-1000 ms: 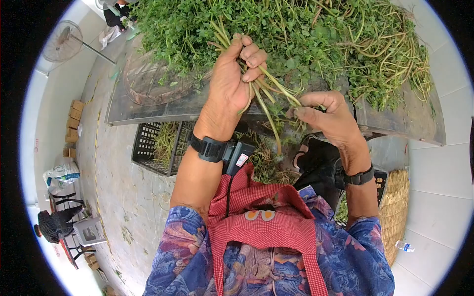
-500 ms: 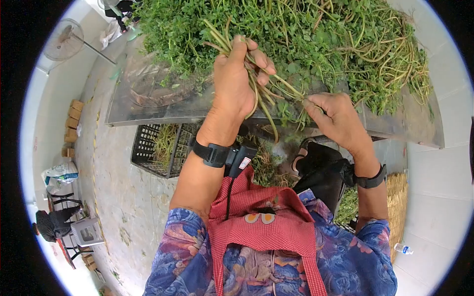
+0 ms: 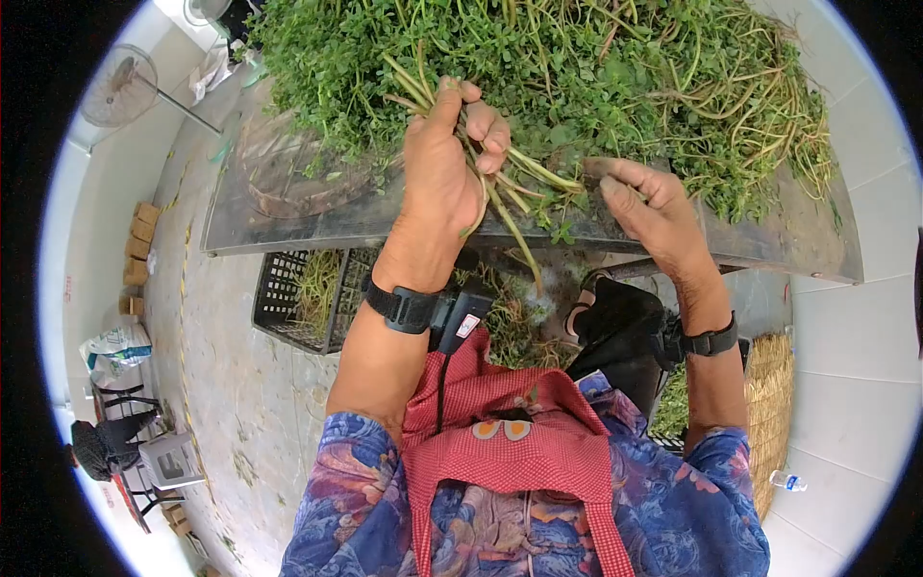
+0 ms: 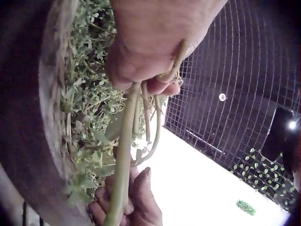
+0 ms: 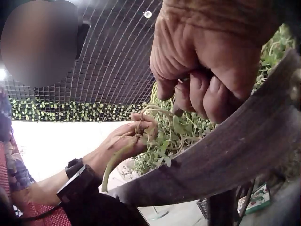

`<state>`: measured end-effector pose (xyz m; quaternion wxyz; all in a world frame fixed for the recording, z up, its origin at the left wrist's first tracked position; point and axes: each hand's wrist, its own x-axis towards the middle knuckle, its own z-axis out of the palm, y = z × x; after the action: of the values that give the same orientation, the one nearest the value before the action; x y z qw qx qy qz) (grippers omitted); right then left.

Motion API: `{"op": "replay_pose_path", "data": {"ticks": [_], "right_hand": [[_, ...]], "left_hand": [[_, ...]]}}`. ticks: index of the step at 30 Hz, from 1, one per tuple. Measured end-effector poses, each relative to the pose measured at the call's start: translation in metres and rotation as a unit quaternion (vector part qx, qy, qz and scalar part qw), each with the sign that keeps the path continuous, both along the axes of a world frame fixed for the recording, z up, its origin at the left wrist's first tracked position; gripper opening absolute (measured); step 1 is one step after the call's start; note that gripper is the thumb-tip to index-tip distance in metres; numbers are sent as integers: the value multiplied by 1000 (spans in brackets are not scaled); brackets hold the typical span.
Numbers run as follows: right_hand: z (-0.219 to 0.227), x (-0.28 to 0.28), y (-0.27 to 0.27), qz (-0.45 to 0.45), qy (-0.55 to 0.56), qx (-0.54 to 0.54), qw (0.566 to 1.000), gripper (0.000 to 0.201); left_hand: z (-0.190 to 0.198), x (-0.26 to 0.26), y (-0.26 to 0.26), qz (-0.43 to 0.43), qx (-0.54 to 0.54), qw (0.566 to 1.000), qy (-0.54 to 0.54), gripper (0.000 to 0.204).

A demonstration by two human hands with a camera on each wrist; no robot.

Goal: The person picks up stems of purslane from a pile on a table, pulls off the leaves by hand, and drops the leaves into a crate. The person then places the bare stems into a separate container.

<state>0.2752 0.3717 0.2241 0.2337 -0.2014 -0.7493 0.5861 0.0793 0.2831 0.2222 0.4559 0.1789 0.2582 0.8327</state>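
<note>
My left hand [image 3: 444, 173] grips a small bunch of green stems [image 3: 514, 231] above the table's near edge, with cut ends poking out past the thumb and longer stems hanging toward the right. My right hand [image 3: 659, 216] is just right of those stems, thumb and forefinger extended with a small gap between them in the head view. In the right wrist view its other fingers [image 5: 200, 89] curl inward; whether they hold anything is hidden. Behind both hands lies a big heap of leafy greens [image 3: 577, 77]. The left wrist view shows thick stems [image 4: 123, 155] running down from the left hand.
The dark table [image 3: 288, 231] has a round worn patch at left. Below stands a black crate [image 3: 279, 298] with stems inside, and more greens lie beneath the table. A straw mat [image 3: 772, 413] and a bottle [image 3: 788, 480] are at right; a fan [image 3: 120, 85] stands at far left.
The right hand held the stem tips, drew them rightward, then parted from them; its thumb and forefinger now stand apart. The left hand keeps its bunch, having shifted slightly.
</note>
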Motion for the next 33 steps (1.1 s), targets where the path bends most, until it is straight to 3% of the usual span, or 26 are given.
{"op": "replay_pose_path", "data": {"ticks": [5,8,11,13,15,17,18,19,20,23,25,27,29,30,31,33], "right_hand": [[-4,-7,-5,16,23,85,996,26],[3,-6,-9,19,-52,128,990,19],[7,-5,-9,-41,-43,222,973,16],[9,-8,-4,-195,-60,350,914,16],[10,-10,6,-223,-71,294,927,16],[-4,3,29,-315,23,280,906,18],[7,13,34,-315,104,30,943,18],[19,25,41,-294,175,-222,913,17],[5,42,56,-135,281,-254,916,14],[24,37,34,-202,260,-298,896,19],[24,35,34,-206,245,-261,911,19],[11,30,45,-109,234,-259,931,16],[8,27,52,-102,220,-256,936,22],[9,14,45,-189,121,-14,974,26],[11,2,40,-261,12,229,938,29],[9,-12,43,-256,-36,254,932,32]], "left_hand": [[-1,-2,1,-41,17,998,-51,23],[3,2,-1,-28,14,999,-43,23],[8,10,-1,7,12,999,39,26],[13,29,0,-5,5,998,69,25],[16,36,-3,-18,2,995,100,24],[15,34,-12,-84,19,990,115,25],[18,28,-16,-85,33,989,115,26],[18,22,-16,-87,35,989,113,26],[17,18,-16,-61,29,991,118,27],[14,14,-11,-23,30,990,139,27],[17,19,-11,-37,-7,997,64,26],[17,13,-9,-53,-12,997,63,25],[13,4,-10,-133,0,991,31,26],[14,7,-9,-114,-13,993,28,26],[14,8,-9,-115,-13,993,28,26],[12,9,-8,-105,-11,994,40,22]]}}
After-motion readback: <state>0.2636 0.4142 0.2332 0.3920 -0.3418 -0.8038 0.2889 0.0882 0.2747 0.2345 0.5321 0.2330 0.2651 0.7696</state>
